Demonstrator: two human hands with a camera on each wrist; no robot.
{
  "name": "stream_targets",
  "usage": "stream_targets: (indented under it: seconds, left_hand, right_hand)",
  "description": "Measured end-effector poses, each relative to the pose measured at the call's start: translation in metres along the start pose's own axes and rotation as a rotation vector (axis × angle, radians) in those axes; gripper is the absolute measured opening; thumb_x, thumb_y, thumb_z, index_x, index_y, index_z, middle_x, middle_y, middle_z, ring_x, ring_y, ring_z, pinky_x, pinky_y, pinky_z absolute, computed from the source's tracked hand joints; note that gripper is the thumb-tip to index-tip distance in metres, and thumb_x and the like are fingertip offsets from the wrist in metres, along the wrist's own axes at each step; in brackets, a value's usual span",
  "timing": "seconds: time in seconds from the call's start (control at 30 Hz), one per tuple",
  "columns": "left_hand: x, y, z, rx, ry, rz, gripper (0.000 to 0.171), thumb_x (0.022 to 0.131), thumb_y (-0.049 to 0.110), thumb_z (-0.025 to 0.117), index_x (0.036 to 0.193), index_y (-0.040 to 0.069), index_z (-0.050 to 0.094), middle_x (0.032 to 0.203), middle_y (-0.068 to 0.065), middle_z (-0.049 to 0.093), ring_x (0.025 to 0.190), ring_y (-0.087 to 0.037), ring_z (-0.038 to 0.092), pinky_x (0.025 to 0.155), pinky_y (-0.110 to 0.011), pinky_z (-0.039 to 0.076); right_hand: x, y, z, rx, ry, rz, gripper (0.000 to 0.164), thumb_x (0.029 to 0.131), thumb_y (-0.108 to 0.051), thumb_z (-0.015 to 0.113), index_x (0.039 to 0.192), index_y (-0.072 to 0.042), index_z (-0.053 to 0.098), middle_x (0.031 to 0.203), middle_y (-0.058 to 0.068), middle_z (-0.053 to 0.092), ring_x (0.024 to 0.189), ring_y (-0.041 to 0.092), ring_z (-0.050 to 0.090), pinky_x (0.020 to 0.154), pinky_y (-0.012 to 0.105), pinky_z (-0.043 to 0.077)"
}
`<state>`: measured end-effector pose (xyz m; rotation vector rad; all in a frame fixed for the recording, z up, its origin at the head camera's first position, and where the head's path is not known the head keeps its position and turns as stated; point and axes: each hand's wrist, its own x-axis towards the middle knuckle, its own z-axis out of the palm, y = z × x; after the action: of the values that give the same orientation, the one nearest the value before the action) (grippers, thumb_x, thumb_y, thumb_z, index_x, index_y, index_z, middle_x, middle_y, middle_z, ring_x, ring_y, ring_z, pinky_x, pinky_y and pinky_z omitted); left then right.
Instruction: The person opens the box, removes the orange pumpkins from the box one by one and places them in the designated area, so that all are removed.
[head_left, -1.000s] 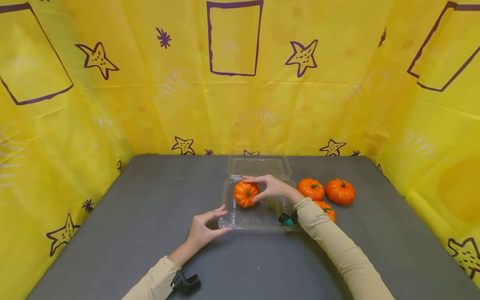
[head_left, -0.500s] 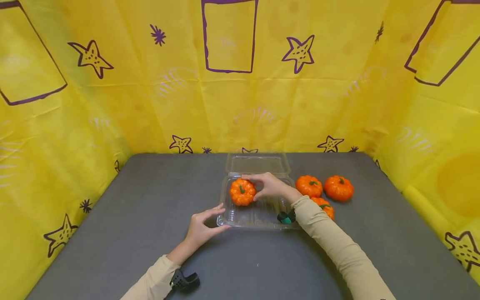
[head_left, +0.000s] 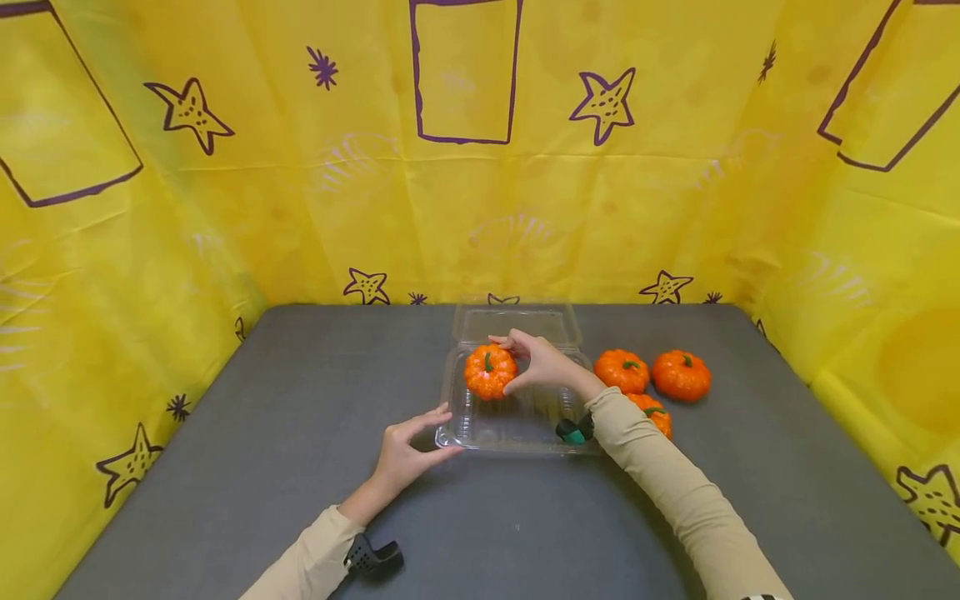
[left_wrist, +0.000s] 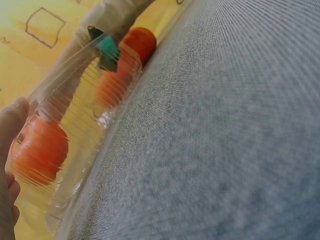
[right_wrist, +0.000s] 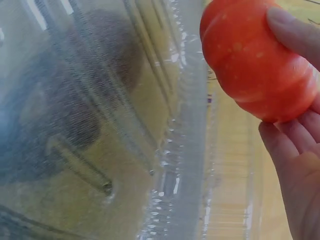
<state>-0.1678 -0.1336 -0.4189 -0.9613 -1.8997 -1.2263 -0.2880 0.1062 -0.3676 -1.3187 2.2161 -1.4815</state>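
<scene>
My right hand (head_left: 542, 365) grips a small orange pumpkin (head_left: 490, 372) with a green stem, thumb on one side and fingers on the other. The pumpkin is over the left half of a clear plastic clamshell container (head_left: 517, 433), whose lid (head_left: 517, 323) lies folded back behind it. In the right wrist view the pumpkin (right_wrist: 257, 60) hangs by the ribbed container wall (right_wrist: 170, 165). My left hand (head_left: 401, 452) holds the container's front left corner between thumb and fingers. In the left wrist view only its thumb and some fingertips (left_wrist: 14, 192) show.
Three more orange pumpkins stand to the right of the container: one near it (head_left: 621, 372), one farther right (head_left: 681, 376) and one in front (head_left: 652, 414), partly hidden by my right sleeve (head_left: 675, 483). Yellow patterned cloth (head_left: 480, 217) surrounds the grey table (head_left: 480, 533).
The pumpkin in my right hand has shifted slightly away from me and turned, its stem now pointing more upward. My left hand stays at the container's corner. The head view has shifted a little.
</scene>
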Motion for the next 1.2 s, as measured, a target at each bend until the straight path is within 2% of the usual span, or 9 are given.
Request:
stream_targets:
  seconds: [0.2, 0.33, 0.57, 0.73, 1.0, 1.2]
  left_hand:
    - [0.000, 0.000, 0.001, 0.003, 0.003, -0.016, 0.044, 0.048, -0.005, 0.083, 0.088, -0.012, 0.064, 0.091, -0.028, 0.061, 0.081, -0.038, 0.061, 0.082, -0.024, 0.044]
    - [0.001, 0.000, 0.001, 0.008, 0.004, -0.015, 0.045, 0.048, -0.004, 0.083, 0.089, -0.009, 0.065, 0.090, -0.028, 0.061, 0.081, -0.038, 0.062, 0.082, -0.024, 0.045]
    - [0.000, 0.000, 0.001, 0.017, 0.003, -0.008, 0.046, 0.048, -0.003, 0.083, 0.090, -0.006, 0.066, 0.090, -0.028, 0.062, 0.081, -0.037, 0.062, 0.081, -0.024, 0.045]
    - [0.000, 0.000, 0.002, 0.024, -0.004, -0.005, 0.044, 0.049, -0.002, 0.083, 0.088, -0.009, 0.065, 0.090, -0.027, 0.062, 0.080, -0.037, 0.062, 0.081, -0.024, 0.045]
    - [0.001, 0.000, 0.000, 0.029, 0.003, -0.020, 0.044, 0.047, -0.004, 0.083, 0.087, -0.011, 0.064, 0.089, -0.027, 0.062, 0.080, -0.037, 0.062, 0.080, -0.023, 0.045]
    - [-0.001, -0.001, 0.001, 0.032, -0.001, -0.022, 0.045, 0.047, -0.004, 0.083, 0.088, -0.009, 0.065, 0.089, -0.027, 0.062, 0.080, -0.036, 0.062, 0.080, -0.022, 0.045]
  right_hand:
    - [0.000, -0.007, -0.005, 0.183, 0.019, 0.040, 0.045, 0.062, 0.017, 0.072, 0.091, 0.014, 0.039, 0.126, 0.031, 0.040, 0.114, 0.037, 0.043, 0.088, 0.041, 0.040]
    - [-0.003, -0.013, -0.010, 0.225, 0.063, 0.055, 0.044, 0.061, 0.018, 0.072, 0.091, 0.014, 0.040, 0.124, 0.030, 0.043, 0.113, 0.036, 0.045, 0.087, 0.040, 0.042]
    - [-0.011, -0.026, -0.018, 0.178, 0.134, 0.097, 0.041, 0.064, 0.013, 0.073, 0.095, 0.013, 0.046, 0.115, 0.029, 0.051, 0.101, 0.033, 0.056, 0.080, 0.039, 0.047]
    - [-0.021, -0.029, -0.027, 0.143, 0.194, 0.101, 0.039, 0.067, 0.011, 0.073, 0.099, 0.013, 0.050, 0.108, 0.028, 0.056, 0.095, 0.032, 0.058, 0.077, 0.040, 0.048]
    - [-0.037, -0.014, -0.044, 0.135, 0.256, 0.114, 0.042, 0.067, 0.002, 0.075, 0.102, 0.008, 0.051, 0.113, 0.025, 0.055, 0.096, 0.028, 0.059, 0.076, 0.037, 0.049]
    - [-0.057, -0.018, -0.048, 0.071, 0.368, 0.088, 0.043, 0.065, -0.001, 0.077, 0.098, 0.008, 0.051, 0.114, 0.026, 0.054, 0.097, 0.029, 0.058, 0.074, 0.034, 0.049]
